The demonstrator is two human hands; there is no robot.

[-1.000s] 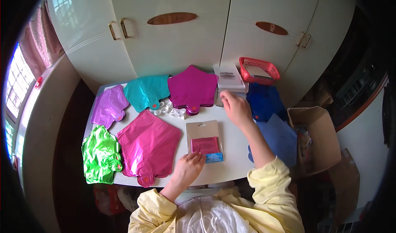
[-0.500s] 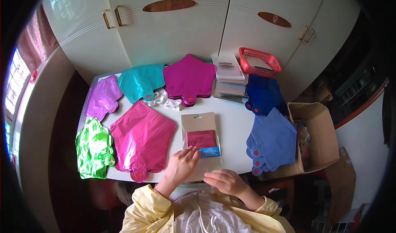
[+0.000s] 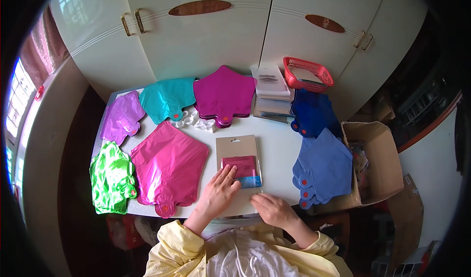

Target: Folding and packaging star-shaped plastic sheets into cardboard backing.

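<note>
In front of me lies a flat package (image 3: 239,148): a brown card with a hang hole, inside a clear plastic sleeve. A folded dark pink foil piece (image 3: 245,165) and a blue strip (image 3: 252,181) sit over its lower half. My left hand (image 3: 220,192) rests on the package's lower left, fingers stretched out over the pink foil. Just below the package's lower right corner, my right hand (image 3: 273,209) has its fingers pressed together near the table edge. Whatever may be between those fingertips is too small to make out.
Flat foil balloons ring the white table (image 3: 274,152): pink (image 3: 171,164), green (image 3: 112,176), lilac (image 3: 122,113), teal (image 3: 167,98), magenta (image 3: 225,93), dark blue (image 3: 316,110) and light blue (image 3: 324,166). Behind are stacked packets (image 3: 272,98) and a red basket (image 3: 320,86); right, a cardboard box (image 3: 382,166).
My left hand has slid slightly up, its fingers now spread onto the pink foil. My right hand has shifted a little right, its fingers drawn closer together.
</note>
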